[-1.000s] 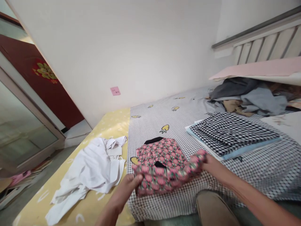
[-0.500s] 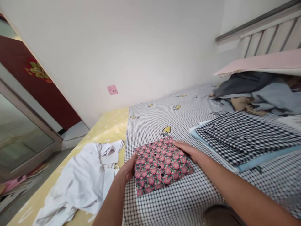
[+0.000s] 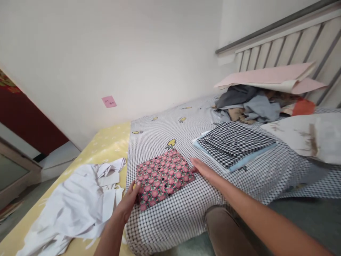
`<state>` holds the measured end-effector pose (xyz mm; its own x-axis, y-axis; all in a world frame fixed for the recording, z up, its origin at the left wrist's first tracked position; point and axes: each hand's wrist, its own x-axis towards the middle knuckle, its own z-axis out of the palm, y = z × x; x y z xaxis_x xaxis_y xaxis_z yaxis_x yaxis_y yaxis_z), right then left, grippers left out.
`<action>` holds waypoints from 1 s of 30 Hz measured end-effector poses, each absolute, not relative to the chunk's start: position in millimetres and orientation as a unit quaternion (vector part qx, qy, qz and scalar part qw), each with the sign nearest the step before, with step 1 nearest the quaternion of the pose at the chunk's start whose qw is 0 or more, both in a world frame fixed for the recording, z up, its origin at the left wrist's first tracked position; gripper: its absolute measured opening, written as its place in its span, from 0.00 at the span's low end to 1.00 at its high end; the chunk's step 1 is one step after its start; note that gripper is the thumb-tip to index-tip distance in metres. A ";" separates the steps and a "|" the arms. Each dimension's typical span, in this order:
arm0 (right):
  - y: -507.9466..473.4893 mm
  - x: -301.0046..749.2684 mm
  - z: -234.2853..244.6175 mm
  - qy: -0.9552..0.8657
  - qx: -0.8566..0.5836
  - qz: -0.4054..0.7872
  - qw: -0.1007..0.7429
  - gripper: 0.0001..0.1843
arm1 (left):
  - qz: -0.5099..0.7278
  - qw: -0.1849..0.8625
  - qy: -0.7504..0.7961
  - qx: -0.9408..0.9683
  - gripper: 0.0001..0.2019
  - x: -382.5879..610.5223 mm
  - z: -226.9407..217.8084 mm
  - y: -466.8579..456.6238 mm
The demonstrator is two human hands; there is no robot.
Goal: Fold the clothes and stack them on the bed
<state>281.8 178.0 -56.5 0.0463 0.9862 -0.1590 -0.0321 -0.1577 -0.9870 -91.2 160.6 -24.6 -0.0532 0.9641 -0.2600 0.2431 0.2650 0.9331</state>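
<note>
A folded pink floral shirt [image 3: 162,179] with dark buttons lies flat on the checked bedsheet [image 3: 160,231]. My left hand [image 3: 128,201] rests at its left edge, fingertips touching or very close to the cloth, fingers loosely extended. Beside the right edge is my right hand [image 3: 203,170], fingers stretched out, with nothing held in it. Right of that hand lies a folded black-and-white checked garment [image 3: 234,142] on top of light blue cloth [image 3: 253,158].
A rumpled white garment [image 3: 71,202] lies on the yellow sheet [image 3: 109,137] to the left. Piled grey and brown clothes [image 3: 250,103] sit under a pink sheet-like piece [image 3: 266,75] near the slatted headboard [image 3: 279,46]. A white bag-like item [image 3: 298,135] is at the right.
My right hand has come away from the shirt's right edge, and my left hand has loosened at the left edge. The view has turned to the right.
</note>
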 end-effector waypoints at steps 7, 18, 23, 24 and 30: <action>157.3 266.1 -63.0 -0.558 -0.599 0.393 0.420 0.34 | 0.398 0.395 0.673 0.483 0.48 -65.9 -36.6 139.5; 142.7 257.4 -88.4 -0.645 -0.718 0.054 0.255 0.25 | 0.366 0.260 0.738 0.504 0.40 -52.3 -60.3 123.3; 137.7 254.4 -90.9 -0.676 -0.699 0.006 0.231 0.20 | 0.336 0.200 0.764 0.513 0.38 -49.0 -60.8 107.7; 137.4 256.4 -91.4 -0.679 -0.696 0.006 0.234 0.19 | 0.327 0.186 0.772 0.513 0.38 -49.1 -58.0 104.3; 147.8 253.5 -54.3 -0.617 -0.691 -0.097 0.363 0.21 | 0.328 0.027 0.792 0.515 0.28 -29.2 -12.2 108.6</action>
